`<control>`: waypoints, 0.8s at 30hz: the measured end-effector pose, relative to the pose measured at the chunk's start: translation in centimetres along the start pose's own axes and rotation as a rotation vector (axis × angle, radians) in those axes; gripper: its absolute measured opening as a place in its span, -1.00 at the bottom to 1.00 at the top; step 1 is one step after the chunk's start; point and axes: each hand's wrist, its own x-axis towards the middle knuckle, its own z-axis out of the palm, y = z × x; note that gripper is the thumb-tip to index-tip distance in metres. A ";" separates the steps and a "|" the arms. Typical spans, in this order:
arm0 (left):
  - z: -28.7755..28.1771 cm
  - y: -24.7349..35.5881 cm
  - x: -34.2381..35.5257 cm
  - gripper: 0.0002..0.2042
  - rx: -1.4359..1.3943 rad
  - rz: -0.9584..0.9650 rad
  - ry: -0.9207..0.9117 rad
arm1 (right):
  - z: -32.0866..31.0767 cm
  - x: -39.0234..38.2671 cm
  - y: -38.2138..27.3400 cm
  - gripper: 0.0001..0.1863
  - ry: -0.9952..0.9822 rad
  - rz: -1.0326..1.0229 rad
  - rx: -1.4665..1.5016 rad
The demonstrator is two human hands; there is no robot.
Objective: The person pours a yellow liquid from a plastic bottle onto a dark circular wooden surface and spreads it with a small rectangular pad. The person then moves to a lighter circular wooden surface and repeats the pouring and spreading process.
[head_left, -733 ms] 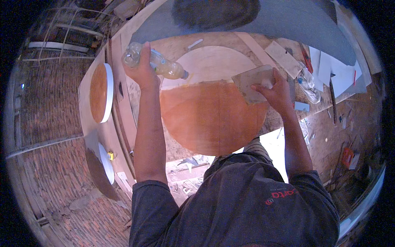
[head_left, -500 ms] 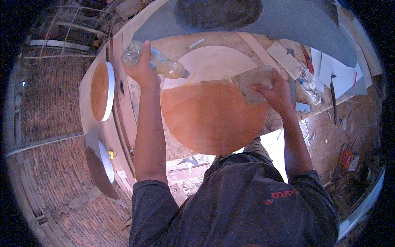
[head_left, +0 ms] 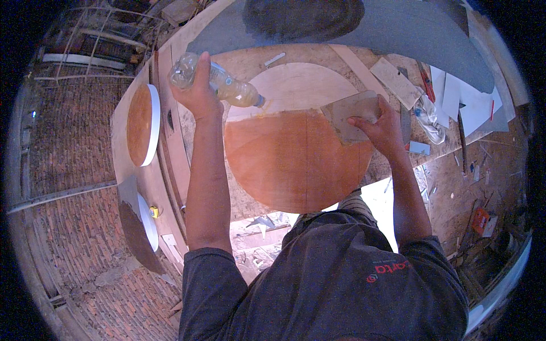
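Note:
A round wooden board lies on the worktable, its near part coated orange-brown and its far part pale and bare. My left hand is closed round a clear plastic bottle, tilted so that its blue-tipped neck points down to the right over the border between the two parts. Yellowish contents show inside the bottle, and small yellowish marks lie below the tip. In my right hand is a flat grey-brown rectangular sheet, pinched at its right edge and held over the board's right side; the sheet covers part of the board.
A white-edged round panel stands at the left, with a yellow tape measure below it. On the right lie a crumpled plastic bag, a small white box and white sheets. A grey panel spans the far side.
The bottle tip has shifted very slightly right and down. My right hand and the flat sheet stay almost where they were.

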 end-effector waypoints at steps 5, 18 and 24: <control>0.3 0.4 -0.1 -0.60 -0.019 0.008 0.000 | -0.3 -0.1 -0.6 -0.39 -0.024 0.068 -0.014; 0.3 0.6 0.2 -0.60 0.040 0.006 -0.012 | -0.3 -0.1 -0.3 -0.36 -0.013 0.044 -0.020; 0.8 0.9 0.1 -0.61 0.021 0.007 -0.001 | -0.3 0.0 0.1 -0.37 -0.014 0.048 -0.035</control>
